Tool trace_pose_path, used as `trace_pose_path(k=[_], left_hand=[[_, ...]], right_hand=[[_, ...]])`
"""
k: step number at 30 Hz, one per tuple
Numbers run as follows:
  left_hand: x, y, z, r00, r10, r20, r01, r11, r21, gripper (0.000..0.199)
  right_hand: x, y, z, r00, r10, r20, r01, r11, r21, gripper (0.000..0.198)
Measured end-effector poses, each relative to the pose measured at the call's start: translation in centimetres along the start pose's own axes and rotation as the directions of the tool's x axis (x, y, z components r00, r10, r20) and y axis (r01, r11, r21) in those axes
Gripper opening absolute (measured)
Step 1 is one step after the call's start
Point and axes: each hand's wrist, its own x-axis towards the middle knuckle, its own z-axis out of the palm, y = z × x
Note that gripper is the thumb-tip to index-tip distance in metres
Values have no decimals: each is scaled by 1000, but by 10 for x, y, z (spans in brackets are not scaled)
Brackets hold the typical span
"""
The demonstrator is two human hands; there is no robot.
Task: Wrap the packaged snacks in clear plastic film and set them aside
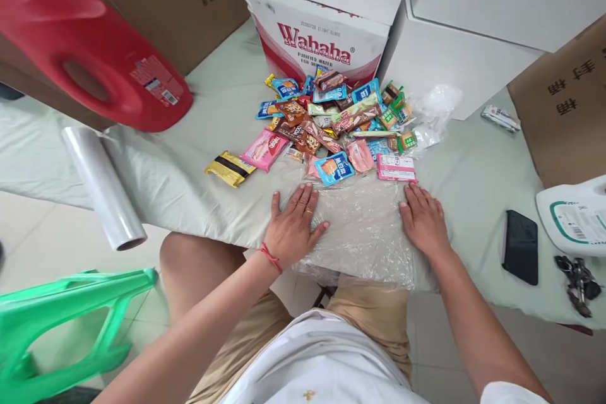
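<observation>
A clear plastic sheet (362,233) lies spread at the table's front, its near edge hanging over. My left hand (294,224) rests flat at its left edge, fingers spread, a red cord around the wrist. At the opposite edge my right hand (425,218) lies flat with fingers stretched forward. Just beyond the sheet is a heap of wrapped snacks (355,117). A blue snack packet (334,168) and a pink-and-white packet (396,168) sit nearest the sheet. To the left are a pink packet (264,149) and a yellow packet (230,168).
Behind the heap stand a Wahaha carton (317,44) and white boxes (454,57). A red jug (104,44) and a film roll (104,189) are left. A phone (520,247), keys (577,284) and a white bottle (575,214) lie right. A green stool (104,334) stands below.
</observation>
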Motion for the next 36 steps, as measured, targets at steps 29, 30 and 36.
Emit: trace_pose_path(k=[29, 30, 36], left_hand=[[8, -31, -2, 999, 30, 27, -28, 996, -90, 53], [8, -31, -2, 999, 31, 22, -29, 996, -83, 54], [7, -26, -3, 1000, 10, -7, -10, 998, -63, 53]], right_hand=[[19, -81, -80, 917, -378, 124, 323, 890, 322, 70], [13, -96, -72, 899, -417, 130, 363, 880, 307, 70], [4, -115, -22, 798, -518, 307, 490, 855, 167, 66]])
